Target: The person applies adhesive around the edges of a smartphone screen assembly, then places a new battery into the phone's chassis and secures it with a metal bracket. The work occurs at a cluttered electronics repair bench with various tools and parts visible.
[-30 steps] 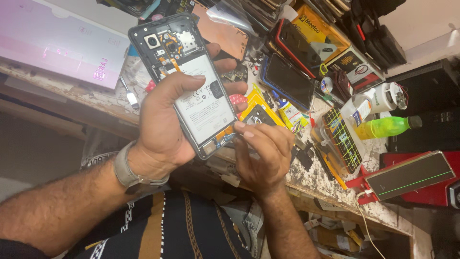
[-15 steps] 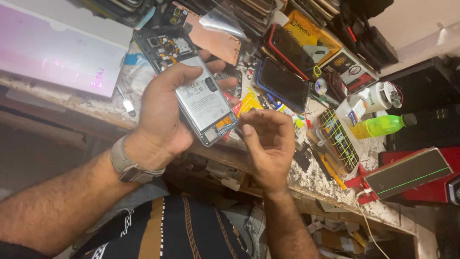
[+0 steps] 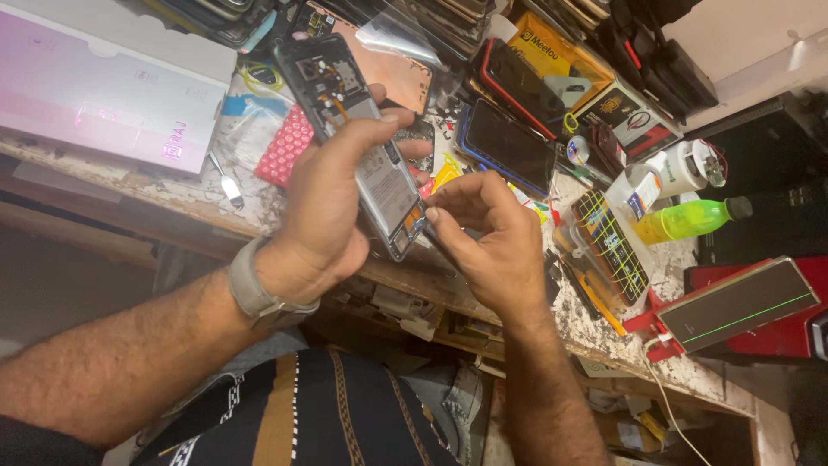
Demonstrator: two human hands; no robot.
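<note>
My left hand (image 3: 323, 211) grips the opened black phone with its grey battery showing (image 3: 362, 142). My right hand (image 3: 487, 242) pinches at its bottom end. The back is off; the inside parts are still in.

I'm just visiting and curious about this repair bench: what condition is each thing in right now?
opened phone: back cover off, insides exposed, held up off the bench
left hand: wrapped around the opened phone
right hand: fingertips pinched at the phone's lower corner
dark phone: lying flat, screen dark
green bottle: lying on its side, capped
white tub: tipped on its side
</note>
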